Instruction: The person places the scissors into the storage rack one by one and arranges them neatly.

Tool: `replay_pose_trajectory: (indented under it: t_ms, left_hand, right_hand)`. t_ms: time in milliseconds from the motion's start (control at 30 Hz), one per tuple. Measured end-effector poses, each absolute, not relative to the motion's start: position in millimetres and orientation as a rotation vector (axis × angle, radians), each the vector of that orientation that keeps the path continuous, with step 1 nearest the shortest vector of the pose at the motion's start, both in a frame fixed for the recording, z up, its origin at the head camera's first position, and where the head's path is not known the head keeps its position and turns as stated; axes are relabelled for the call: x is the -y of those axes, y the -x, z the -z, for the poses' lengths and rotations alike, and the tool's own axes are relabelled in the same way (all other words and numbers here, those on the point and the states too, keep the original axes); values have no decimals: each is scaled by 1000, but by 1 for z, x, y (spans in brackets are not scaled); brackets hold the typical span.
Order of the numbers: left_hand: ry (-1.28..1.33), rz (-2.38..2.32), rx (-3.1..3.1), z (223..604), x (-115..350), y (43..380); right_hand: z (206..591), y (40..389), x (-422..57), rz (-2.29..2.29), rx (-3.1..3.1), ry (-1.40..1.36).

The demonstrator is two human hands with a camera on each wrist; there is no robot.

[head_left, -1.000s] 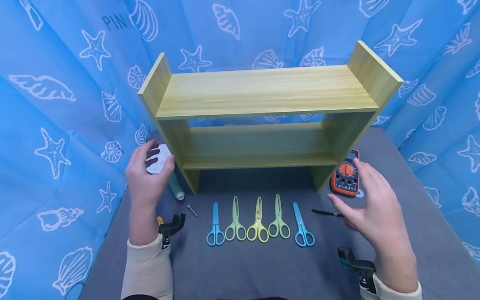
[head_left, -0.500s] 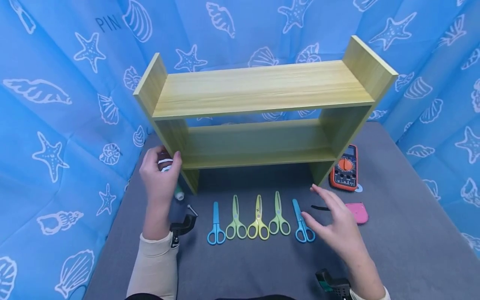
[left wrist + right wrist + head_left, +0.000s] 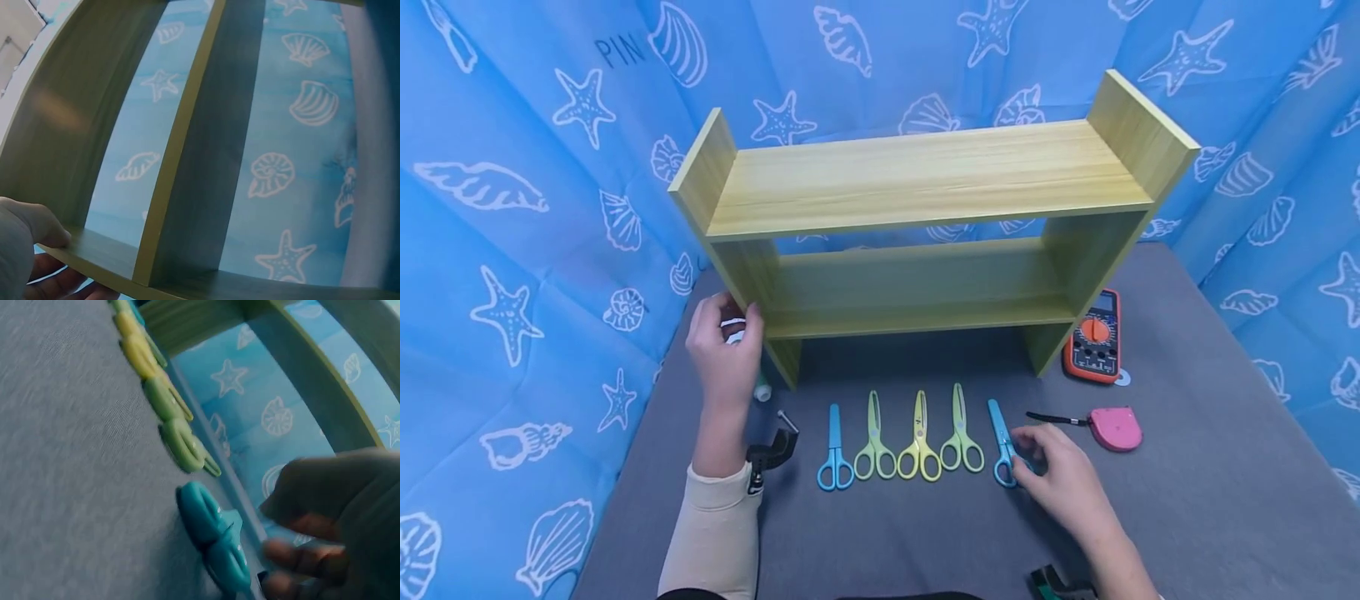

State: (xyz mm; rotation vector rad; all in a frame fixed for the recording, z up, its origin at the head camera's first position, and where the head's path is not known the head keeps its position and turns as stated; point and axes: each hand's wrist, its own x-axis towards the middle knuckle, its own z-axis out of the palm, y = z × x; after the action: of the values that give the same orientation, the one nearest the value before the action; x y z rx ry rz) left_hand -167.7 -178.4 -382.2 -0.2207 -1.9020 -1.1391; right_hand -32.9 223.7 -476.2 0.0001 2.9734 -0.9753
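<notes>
A two-tier wooden shelf (image 3: 925, 183) stands on the grey table. With my left hand (image 3: 726, 354) I hold the edge of its left side panel; the left wrist view shows the thumb (image 3: 53, 232) on the inner face and the fingers outside. My right hand (image 3: 1063, 483) hovers by the handles of the rightmost blue scissors (image 3: 1000, 425), fingers bent loosely. A gap shows between that hand and the blue handles (image 3: 203, 519) in the right wrist view. Left of them lie green scissors (image 3: 959, 433), yellow scissors (image 3: 920, 442), more green scissors (image 3: 874, 442) and blue scissors (image 3: 835, 450).
Right of the shelf lies an orange-rimmed multimeter (image 3: 1093, 337), with a pink tape measure (image 3: 1116, 428) on a black strap in front. A bolt (image 3: 787, 421) and a partly hidden green tube (image 3: 762, 389) are near the left panel. A blue shell-print curtain (image 3: 512, 225) surrounds the table.
My left hand has moved right onto the shelf's side panel. My right hand has come left and down from beside the multimeter to the blue scissors, uncovering the tape measure.
</notes>
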Motion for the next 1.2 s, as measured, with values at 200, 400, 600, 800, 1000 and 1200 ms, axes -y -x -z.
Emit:
replay_pose_trajectory:
  t_ms: [200, 400, 600, 800, 1000, 1200]
  left_hand:
    - [201, 1117, 1908, 386, 178, 169]
    - [191, 1103, 1906, 379, 171, 165]
    - [207, 1089, 1900, 363, 160, 155]
    - [178, 1074, 1913, 380, 171, 166]
    - [198, 1085, 1916, 386, 176, 170]
    - [222, 1082, 1902, 384, 177, 169]
  right_hand:
    - [482, 37, -232, 837, -2893, -100]
    - [479, 39, -234, 870, -2857, -100]
    - [463, 36, -237, 942, -2846, -156]
    - [434, 31, -247, 1047, -2853, -168]
    - [403, 23, -255, 1097, -2960, -165]
    - [375, 16, -262, 1128, -3076, -118]
